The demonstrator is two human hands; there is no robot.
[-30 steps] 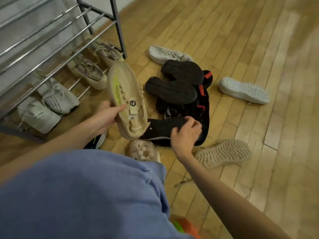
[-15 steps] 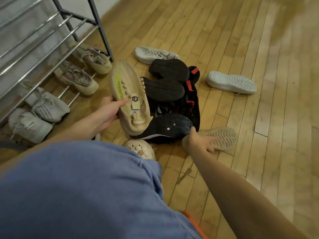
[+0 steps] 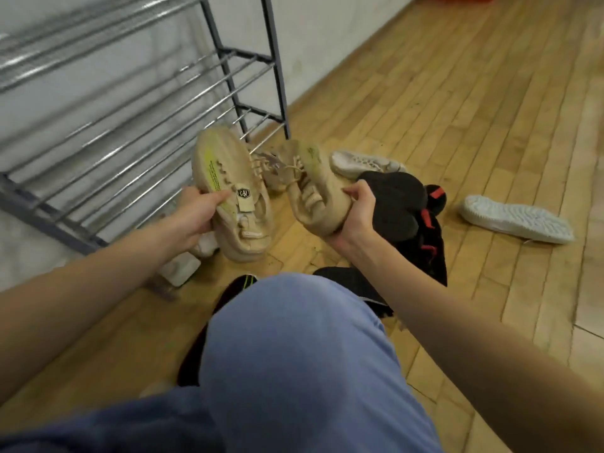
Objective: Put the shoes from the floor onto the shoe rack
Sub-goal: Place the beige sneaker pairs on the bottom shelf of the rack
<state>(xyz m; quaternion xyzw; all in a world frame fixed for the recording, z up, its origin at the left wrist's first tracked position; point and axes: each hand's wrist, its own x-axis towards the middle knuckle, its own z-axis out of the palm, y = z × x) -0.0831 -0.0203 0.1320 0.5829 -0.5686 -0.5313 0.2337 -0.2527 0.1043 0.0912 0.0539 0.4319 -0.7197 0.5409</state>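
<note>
Two tan knit sneakers, both lifted clear of the floor, one per hand. Left hand gripping left sneaker at its side, thumb along the upper, shoe at 12 o'clock of the palm. Right hand curled under right sneaker at the heel, shoe at 11 o'clock. Probably light, soft, flexible; best held by heel or collar. Shoe rack at 10 o'clock.

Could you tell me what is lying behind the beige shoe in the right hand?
Behind the beige shoe held by the right hand lie black shoes piled sole-up, and further back a white shoe. What lies under the black pile is covered.
</note>
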